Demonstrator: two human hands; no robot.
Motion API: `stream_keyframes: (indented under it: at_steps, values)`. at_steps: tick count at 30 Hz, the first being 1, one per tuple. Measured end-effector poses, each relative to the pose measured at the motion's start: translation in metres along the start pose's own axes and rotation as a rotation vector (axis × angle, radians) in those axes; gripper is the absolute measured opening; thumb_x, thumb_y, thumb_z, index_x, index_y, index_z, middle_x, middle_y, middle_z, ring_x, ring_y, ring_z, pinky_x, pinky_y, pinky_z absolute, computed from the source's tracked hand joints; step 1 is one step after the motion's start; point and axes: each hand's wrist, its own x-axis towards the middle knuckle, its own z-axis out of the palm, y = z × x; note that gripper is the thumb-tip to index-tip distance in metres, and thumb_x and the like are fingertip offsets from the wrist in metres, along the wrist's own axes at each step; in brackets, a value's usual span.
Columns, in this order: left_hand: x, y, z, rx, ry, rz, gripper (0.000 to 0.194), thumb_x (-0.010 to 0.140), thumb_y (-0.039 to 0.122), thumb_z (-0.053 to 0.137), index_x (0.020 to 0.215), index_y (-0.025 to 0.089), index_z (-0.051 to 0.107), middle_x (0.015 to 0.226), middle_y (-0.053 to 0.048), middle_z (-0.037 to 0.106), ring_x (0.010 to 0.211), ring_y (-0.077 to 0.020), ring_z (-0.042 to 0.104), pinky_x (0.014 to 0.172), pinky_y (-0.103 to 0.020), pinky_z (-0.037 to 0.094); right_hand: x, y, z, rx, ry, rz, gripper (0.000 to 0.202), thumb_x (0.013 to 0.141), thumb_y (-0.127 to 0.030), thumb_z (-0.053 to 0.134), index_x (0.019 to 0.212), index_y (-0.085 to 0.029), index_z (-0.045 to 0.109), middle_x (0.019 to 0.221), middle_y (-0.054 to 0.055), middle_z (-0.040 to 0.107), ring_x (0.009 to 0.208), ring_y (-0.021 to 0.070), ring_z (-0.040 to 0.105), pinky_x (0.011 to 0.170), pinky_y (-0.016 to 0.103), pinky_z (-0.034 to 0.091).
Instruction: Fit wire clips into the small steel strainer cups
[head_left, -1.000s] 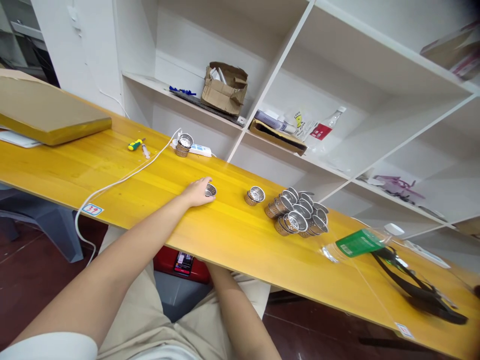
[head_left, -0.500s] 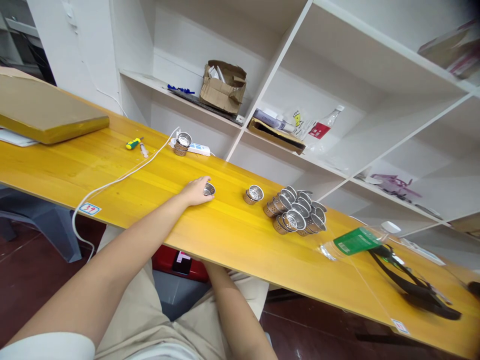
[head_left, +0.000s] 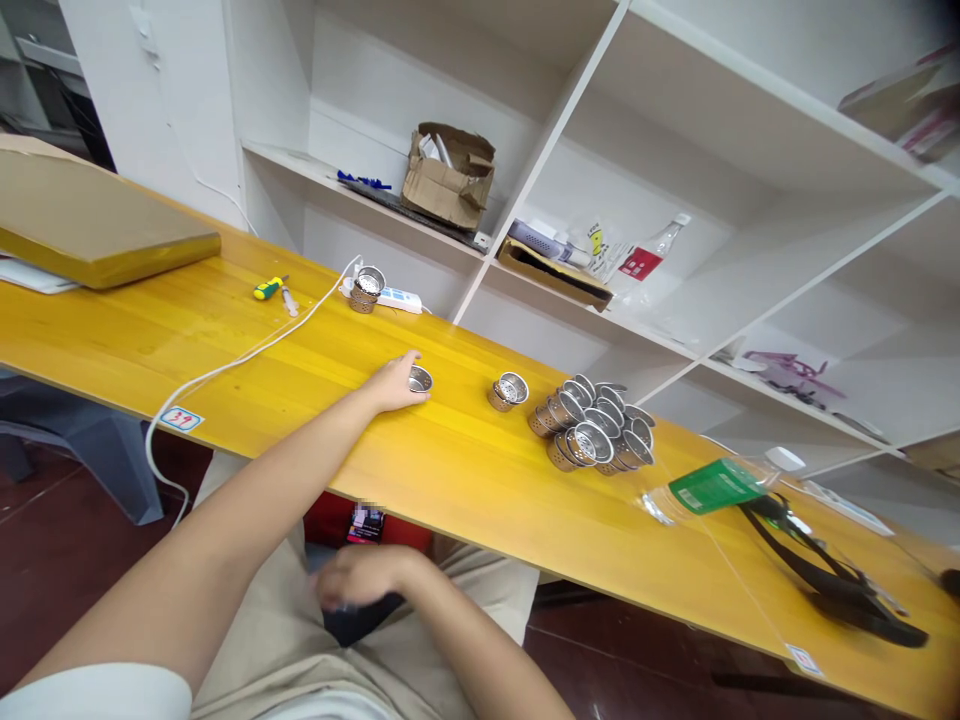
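Observation:
My left hand (head_left: 394,384) rests on the table with its fingers curled round a small perforated metal strainer cup (head_left: 421,380), whose open top faces up. To the right of it stands another strainer cup (head_left: 508,390) on its own. Further right is a cluster of stacked strainer cups (head_left: 592,425), some leaning. A short stack of the same cups (head_left: 366,289) stands behind, by the power strip. Over my lap, below the table edge, my right hand (head_left: 360,577) is smeared by motion, and I cannot make out its fingers or anything in them.
A white cable (head_left: 255,350) runs across the yellow table (head_left: 450,480). A screwdriver (head_left: 268,288) and power strip (head_left: 400,299) lie towards the back. On the right are a green-labelled bottle (head_left: 716,487) and a black strap (head_left: 825,580). A phone (head_left: 365,523) shows beneath the table edge.
My right hand has come out from under the table edge and now shows over my lap. My left hand and the cup in it stay in the same place.

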Motion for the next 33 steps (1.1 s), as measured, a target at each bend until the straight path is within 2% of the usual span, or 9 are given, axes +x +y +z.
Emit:
stream_keyframes:
  at_steps: [3,4,6,9,12,14,18,28,33]
  values:
    - [0.000,0.001,-0.001,-0.020,-0.005,-0.040,0.087,0.070,0.047,0.082,0.144,0.019,0.045,0.135,-0.017,0.065,0.121,-0.0340,0.066,0.103,-0.042,0.052,-0.021,-0.036,0.000,0.140,-0.228,-0.191,0.028,0.097,-0.029,0.062,0.073,-0.015,0.067,0.072,-0.003,0.068,0.077,0.0114,0.064,0.084,0.020,0.050]
    - [0.000,0.001,-0.001,-0.021,-0.004,-0.044,0.087,0.070,0.048,0.082,0.143,0.019,0.045,0.134,-0.016,0.066,0.120,-0.0342,0.066,0.102,-0.043,0.053,-0.035,-0.048,-0.012,0.200,-0.110,-0.243,0.028,0.095,-0.036,0.066,0.076,-0.015,0.068,0.073,-0.003,0.067,0.074,0.0110,0.062,0.079,0.020,0.050]
    - [-0.001,0.002,-0.003,-0.028,-0.004,-0.043,0.085,0.070,0.046,0.083,0.142,0.019,0.047,0.135,-0.016,0.066,0.120,-0.0343,0.066,0.103,-0.043,0.053,-0.066,-0.063,-0.054,0.371,0.284,-0.312,0.035,0.092,-0.045,0.068,0.074,-0.016,0.065,0.068,-0.003,0.062,0.062,0.0093,0.055,0.061,0.020,0.047]
    - [-0.002,0.003,-0.004,-0.071,0.020,-0.005,0.082,0.072,0.042,0.081,0.142,0.020,0.046,0.137,-0.014,0.065,0.123,-0.0329,0.065,0.104,-0.041,0.052,-0.101,-0.056,-0.135,0.611,0.934,-0.396,0.056,0.094,-0.057,0.063,0.056,-0.020,0.044,0.050,-0.006,0.038,0.045,0.0057,0.034,0.043,0.019,0.028]
    - [-0.001,0.004,-0.003,-0.084,0.076,0.015,0.084,0.070,0.041,0.081,0.143,0.021,0.045,0.142,-0.012,0.062,0.126,-0.0312,0.063,0.106,-0.040,0.051,-0.108,-0.016,-0.193,0.839,1.273,-0.535,0.058,0.094,-0.060,0.062,0.059,-0.022,0.037,0.051,-0.009,0.029,0.041,0.0043,0.022,0.039,0.019,0.018]
    - [0.000,0.003,-0.001,-0.065,0.088,0.017,0.085,0.069,0.040,0.081,0.144,0.021,0.044,0.143,-0.012,0.060,0.128,-0.0307,0.062,0.108,-0.040,0.050,-0.104,0.015,-0.207,0.937,1.406,-0.506,0.058,0.093,-0.062,0.063,0.060,-0.022,0.035,0.050,-0.010,0.029,0.040,0.0040,0.021,0.039,0.019,0.017]
    - [0.003,-0.001,0.000,-0.019,0.104,0.061,0.084,0.068,0.039,0.081,0.142,0.022,0.046,0.140,-0.012,0.062,0.129,-0.0308,0.060,0.111,-0.041,0.048,-0.096,0.045,-0.202,0.970,1.494,-0.312,0.055,0.091,-0.064,0.064,0.064,-0.022,0.042,0.051,-0.008,0.039,0.040,0.0050,0.031,0.039,0.019,0.021]
    - [0.002,-0.002,0.000,0.003,0.087,0.089,0.082,0.067,0.036,0.081,0.141,0.023,0.049,0.135,-0.011,0.062,0.127,-0.0313,0.060,0.110,-0.042,0.049,-0.084,0.029,-0.195,1.041,1.369,-0.352,0.052,0.089,-0.061,0.067,0.066,-0.021,0.043,0.052,-0.009,0.039,0.039,0.0035,0.027,0.038,0.018,0.018]
    - [0.002,-0.002,0.003,0.000,0.079,0.130,0.079,0.068,0.035,0.081,0.140,0.023,0.050,0.134,-0.010,0.063,0.125,-0.0307,0.060,0.109,-0.042,0.049,-0.081,0.029,-0.194,1.049,1.365,-0.366,0.050,0.088,-0.060,0.069,0.066,-0.021,0.048,0.051,-0.008,0.045,0.039,0.0042,0.034,0.038,0.018,0.021]
